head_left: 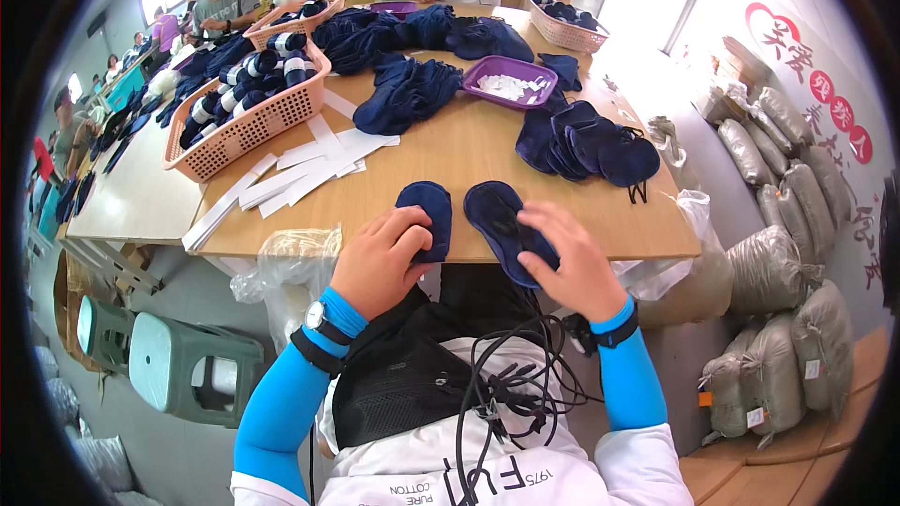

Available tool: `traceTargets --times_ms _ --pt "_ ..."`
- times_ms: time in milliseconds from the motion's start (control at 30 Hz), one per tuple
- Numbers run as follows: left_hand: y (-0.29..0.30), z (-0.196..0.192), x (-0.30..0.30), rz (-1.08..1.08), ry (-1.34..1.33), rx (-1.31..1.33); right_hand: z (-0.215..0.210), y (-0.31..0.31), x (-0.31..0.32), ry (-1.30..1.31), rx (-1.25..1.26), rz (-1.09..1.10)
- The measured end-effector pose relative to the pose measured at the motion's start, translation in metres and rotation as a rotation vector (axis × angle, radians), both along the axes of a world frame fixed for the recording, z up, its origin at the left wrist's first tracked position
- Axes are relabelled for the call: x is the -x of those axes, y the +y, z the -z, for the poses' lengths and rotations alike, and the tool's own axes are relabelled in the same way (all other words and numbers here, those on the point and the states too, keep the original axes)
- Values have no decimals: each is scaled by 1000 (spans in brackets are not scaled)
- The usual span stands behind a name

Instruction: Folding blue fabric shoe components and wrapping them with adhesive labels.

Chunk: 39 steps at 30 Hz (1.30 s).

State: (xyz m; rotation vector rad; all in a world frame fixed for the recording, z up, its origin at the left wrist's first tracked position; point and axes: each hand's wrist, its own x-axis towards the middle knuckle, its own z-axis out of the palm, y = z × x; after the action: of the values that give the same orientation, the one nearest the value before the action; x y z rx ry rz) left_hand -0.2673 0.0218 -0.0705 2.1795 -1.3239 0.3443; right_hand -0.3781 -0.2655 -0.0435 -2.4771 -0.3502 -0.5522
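Note:
Two dark-blue padded fabric pieces, shaped like slippers, lie side by side at the table's near edge. My left hand (377, 258) is bent over the left slipper-shaped piece (437, 211), fingers curled onto it and thumb at its lower side. Over the right slipper-shaped piece (494, 215), my right hand (574, 258) rests with thumb and fingers apart, touching its right side. A darker patch shows on that piece's upper face; its lower end reaches past the table edge. To the right, similar dark-blue pieces (586, 145) lie overlapped, with thin black loops at one end.
White paper strips (305, 169) lie left of my hands. Beside them stands a pink basket (272, 112) of dark-blue rolls with white bands. A purple tray (487, 98) holds small white pieces. Dark fabric heaps (403, 94) cover the table's middle. Green stools (187, 365) stand lower left; several people sit beyond.

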Motion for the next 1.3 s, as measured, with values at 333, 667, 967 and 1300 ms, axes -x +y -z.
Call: traceTargets --times_ms 333,667,967,1300 --pt "-6 6 5 -31 -145 33 41 27 -42 -164 303 221" --pt "-7 -31 -2 -177 140 141 23 9 -10 -91 72 76" --pt "-68 -79 -28 -247 125 557 34 15 -12 -166 162 106" --pt "-93 4 -17 -23 54 39 40 13 -11 -266 164 105"
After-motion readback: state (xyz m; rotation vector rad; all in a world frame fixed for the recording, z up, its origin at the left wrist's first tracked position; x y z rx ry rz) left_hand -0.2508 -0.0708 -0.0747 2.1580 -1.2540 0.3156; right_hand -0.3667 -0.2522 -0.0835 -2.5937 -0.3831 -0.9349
